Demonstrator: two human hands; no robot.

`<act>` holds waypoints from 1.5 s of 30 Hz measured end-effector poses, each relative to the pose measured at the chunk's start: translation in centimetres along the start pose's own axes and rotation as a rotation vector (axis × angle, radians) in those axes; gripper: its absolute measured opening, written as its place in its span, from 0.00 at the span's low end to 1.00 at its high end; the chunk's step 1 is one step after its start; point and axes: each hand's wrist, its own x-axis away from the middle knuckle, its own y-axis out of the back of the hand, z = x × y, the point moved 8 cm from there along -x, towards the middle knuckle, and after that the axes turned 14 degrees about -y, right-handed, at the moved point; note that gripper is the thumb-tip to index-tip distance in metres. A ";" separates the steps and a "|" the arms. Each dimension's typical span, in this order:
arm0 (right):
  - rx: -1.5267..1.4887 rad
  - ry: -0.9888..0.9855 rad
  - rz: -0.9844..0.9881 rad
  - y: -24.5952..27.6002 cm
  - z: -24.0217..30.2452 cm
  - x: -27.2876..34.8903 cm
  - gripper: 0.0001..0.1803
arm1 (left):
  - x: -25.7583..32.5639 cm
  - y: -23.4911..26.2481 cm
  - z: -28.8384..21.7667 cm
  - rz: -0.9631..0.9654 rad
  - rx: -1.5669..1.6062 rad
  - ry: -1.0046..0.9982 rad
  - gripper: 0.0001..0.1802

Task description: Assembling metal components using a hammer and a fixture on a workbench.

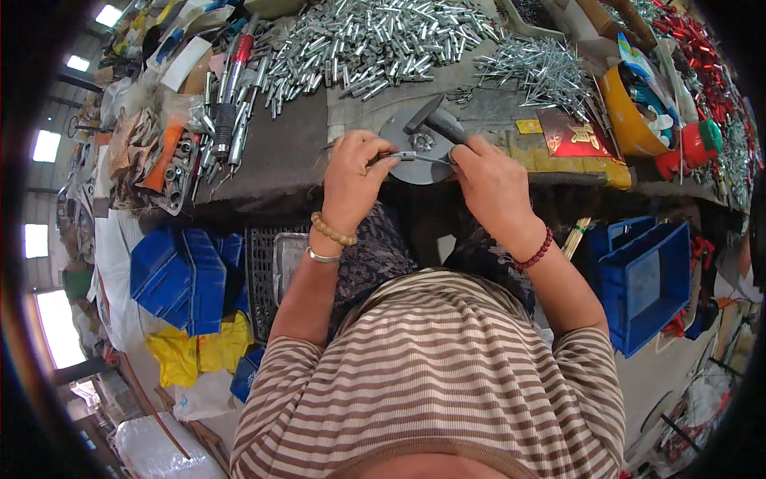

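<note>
My left hand pinches a short shiny metal sleeve between thumb and fingertips. From its right end a thin metal rod runs to the closed fingers of my right hand. Whether the rod's tip is inside the sleeve is too small to tell. Both pieces are held level above a round grey metal disc at the bench's front edge. A dark hammer-shaped tool lies across the back of the disc, close to my right fingertips.
A large heap of metal sleeves covers the back of the bench, with thin metal rods piled right of it. A red-handled tool lies left; a yellow container stands right. Blue bins sit below the bench.
</note>
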 end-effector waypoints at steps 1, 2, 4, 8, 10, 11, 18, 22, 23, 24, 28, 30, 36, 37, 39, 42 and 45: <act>0.000 -0.001 0.002 0.0 -0.2 -0.1 0.09 | -0.1 0.1 -0.1 0.013 0.015 -0.040 0.09; -0.013 0.035 0.017 0.0 0.0 -0.2 0.09 | -0.3 0.1 -0.3 0.025 0.030 -0.079 0.09; -0.025 0.072 0.037 0.0 0.0 -0.2 0.10 | -0.4 -0.1 -0.1 0.037 0.060 -0.069 0.09; -0.015 0.119 0.062 0.0 0.1 -0.2 0.11 | -0.4 -0.3 -0.3 0.064 0.137 -0.016 0.08; -0.005 0.125 0.076 -0.1 0.0 -0.2 0.11 | -0.4 -0.2 -0.3 0.065 0.135 -0.028 0.08; -0.008 0.134 0.074 -0.1 0.1 -0.2 0.11 | -0.4 -0.2 -0.3 0.067 0.131 -0.046 0.08; -0.008 0.150 0.080 -0.1 -0.1 -0.6 0.11 | -0.4 -0.6 0.2 0.071 0.177 -0.020 0.07; -0.004 0.152 0.075 0.1 0.1 -0.9 0.10 | -0.5 -0.5 -0.3 0.063 0.129 -0.052 0.06; 0.002 0.163 0.073 0.1 0.2 -0.9 0.10 | -0.5 -0.4 -0.4 0.063 0.119 -0.062 0.06; 0.008 0.175 0.071 0.1 0.4 -0.9 0.09 | -0.4 -0.4 -0.5 0.059 0.125 -0.069 0.06; -0.009 0.192 0.076 0.0 0.1 -0.9 0.08 | -0.2 -0.3 -0.6 0.048 0.109 -0.088 0.06; -0.075 0.137 0.024 0.6 -0.8 -1.6 0.08 | -0.2 -0.2 -0.7 0.044 0.113 -0.088 0.06; -0.072 -0.200 -0.008 0.6 -6.2 -5.8 0.10 | 0.1 -0.3 -0.8 0.057 0.139 -0.024 0.06; -0.069 -0.212 0.014 0.2 -6.3 -6.3 0.11 | 0.1 -0.3 -0.7 0.053 0.148 -0.009 0.06; -0.041 -0.198 0.014 -0.8 -6.1 -7.1 0.12 | 0.2 -0.4 -0.6 0.048 0.155 0.009 0.06; 0.055 -0.202 0.031 -2.0 -5.8 -8.2 0.13 | 0.4 -0.5 -0.3 0.032 0.164 0.015 0.06; 0.127 -0.202 0.039 -2.9 -6.1 -9.0 0.13 | 0.4 -0.6 -0.4 0.036 0.141 -0.026 0.06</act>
